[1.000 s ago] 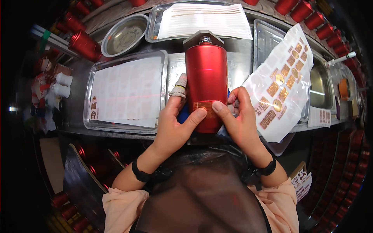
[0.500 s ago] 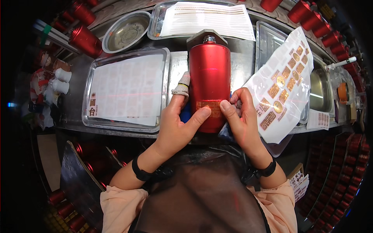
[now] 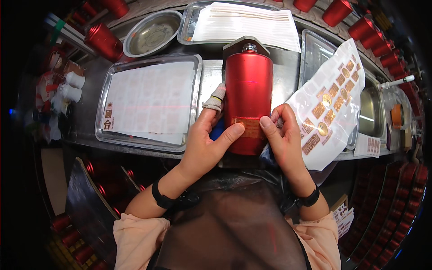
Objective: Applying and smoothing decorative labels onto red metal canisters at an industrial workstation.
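Observation:
A glossy red bottle (image 3: 249,85) with a bare threaded silver neck lies before me, neck pointing away, on a dark angular holder (image 3: 234,46). Across its lower part runs a gold-brown label strip (image 3: 253,125). My left hand (image 3: 203,137) grips the bottle's left side, its thumb pressed on the label's left part. A cloth cover with a yellow band wraps a finger of that hand. My right hand (image 3: 284,132) is closed at the bottle's right side, thumb tip on the label's right end and fingers curled; a bit of greyish material shows by those fingers.
A metal tray (image 3: 194,108) with a white sheet stands left; another tray (image 3: 186,31) with striped paper lies behind. A sheet of gold labels (image 3: 335,101) slants over a right-hand tray. A round metal bowl (image 3: 153,33) sits back left. Several red bottles (image 3: 337,12) line the far edge.
The view has shifted slightly, so the bottle and trays appear a little farther right. My right thumb has moved slightly at the label's right end; both hands stay on the bottle.

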{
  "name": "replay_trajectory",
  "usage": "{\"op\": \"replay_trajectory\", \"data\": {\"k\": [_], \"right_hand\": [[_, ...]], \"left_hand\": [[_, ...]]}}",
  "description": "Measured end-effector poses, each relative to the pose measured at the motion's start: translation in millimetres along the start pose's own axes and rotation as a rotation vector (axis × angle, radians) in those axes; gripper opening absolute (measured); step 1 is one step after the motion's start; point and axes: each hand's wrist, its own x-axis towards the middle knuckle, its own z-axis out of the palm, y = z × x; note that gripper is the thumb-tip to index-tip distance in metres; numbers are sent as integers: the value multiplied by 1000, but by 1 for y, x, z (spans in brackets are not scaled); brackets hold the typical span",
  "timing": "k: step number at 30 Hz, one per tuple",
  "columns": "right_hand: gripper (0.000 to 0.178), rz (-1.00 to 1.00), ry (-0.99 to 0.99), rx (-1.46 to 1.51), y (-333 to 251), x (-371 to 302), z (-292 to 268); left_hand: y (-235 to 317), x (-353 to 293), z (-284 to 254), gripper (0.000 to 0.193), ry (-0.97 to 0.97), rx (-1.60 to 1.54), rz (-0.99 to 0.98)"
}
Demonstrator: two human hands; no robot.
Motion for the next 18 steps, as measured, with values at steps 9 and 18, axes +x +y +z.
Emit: {"op": "replay_trajectory", "data": {"k": [9, 18], "right_hand": [[30, 53, -35, 35, -2, -2, 0], [16, 133, -93, 202, 5, -6, -11]], "left_hand": [[-7, -2, -6, 73, -26, -114, -9], [-6, 3, -17, 62, -40, -350, -139]]}}
